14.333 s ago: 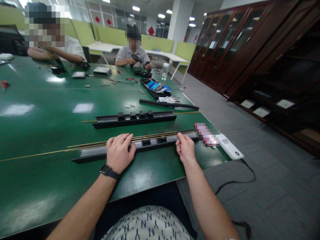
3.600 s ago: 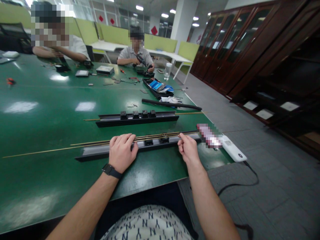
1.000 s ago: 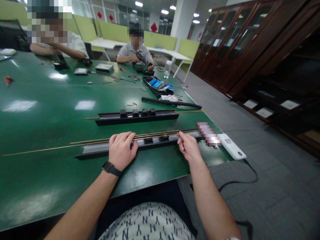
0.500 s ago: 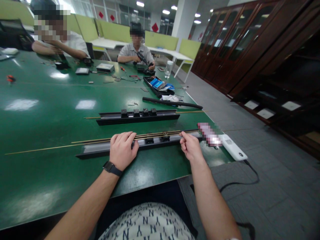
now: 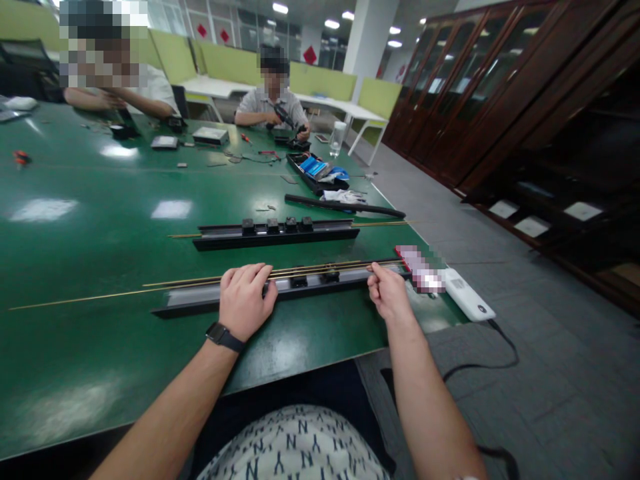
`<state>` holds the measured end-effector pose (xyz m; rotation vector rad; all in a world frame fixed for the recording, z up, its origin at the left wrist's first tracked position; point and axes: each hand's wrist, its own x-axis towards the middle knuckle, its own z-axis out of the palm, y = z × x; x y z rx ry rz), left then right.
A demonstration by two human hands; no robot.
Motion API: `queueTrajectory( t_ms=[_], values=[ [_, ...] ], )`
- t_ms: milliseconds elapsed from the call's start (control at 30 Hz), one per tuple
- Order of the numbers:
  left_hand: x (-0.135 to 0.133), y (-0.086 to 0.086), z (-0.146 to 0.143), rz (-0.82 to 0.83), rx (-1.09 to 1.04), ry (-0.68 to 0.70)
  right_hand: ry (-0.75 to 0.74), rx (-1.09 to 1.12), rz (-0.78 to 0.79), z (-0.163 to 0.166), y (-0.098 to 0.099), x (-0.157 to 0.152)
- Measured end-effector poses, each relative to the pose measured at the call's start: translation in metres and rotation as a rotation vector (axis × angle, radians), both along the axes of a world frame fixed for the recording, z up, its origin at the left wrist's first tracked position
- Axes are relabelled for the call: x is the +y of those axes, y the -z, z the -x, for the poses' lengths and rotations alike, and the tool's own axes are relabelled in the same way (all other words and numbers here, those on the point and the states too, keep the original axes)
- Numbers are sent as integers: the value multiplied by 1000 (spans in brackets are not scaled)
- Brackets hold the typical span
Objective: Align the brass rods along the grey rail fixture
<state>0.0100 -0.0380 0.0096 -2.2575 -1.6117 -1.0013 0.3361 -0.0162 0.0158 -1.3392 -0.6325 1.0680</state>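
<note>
A long black channel rail (image 5: 193, 300) with a pale inner face lies across the table in front of me, with dark blocks (image 5: 299, 278) seated along it. Several thin brass rods (image 5: 185, 283) run lengthwise over it, and one extends far out to the left. My left hand (image 5: 247, 300) is closed over the rail's left half, thumb on the near side and fingers across the rods. Near the right end, my right hand (image 5: 389, 293) is closed in a pinch at a brass rod; the exact grip between its fingertips is hard to see.
Behind lies a second channel rail (image 5: 275, 240) with blocks and rods. A black tube (image 5: 345, 207), a tray of blue packets (image 5: 317, 175), a phone (image 5: 419, 270) and a white device (image 5: 467, 295) with a cable are to the right. Two people sit across the table.
My right hand has slid a little to the right along the rail, still pinched. My left hand and the rail stay where they were.
</note>
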Motion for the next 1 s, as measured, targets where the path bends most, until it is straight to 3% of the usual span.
queueTrajectory(
  t_ms=[1000],
  values=[
    [1,1,3,29,16,-15,44,1,-6,-13,-2,2]
  ],
)
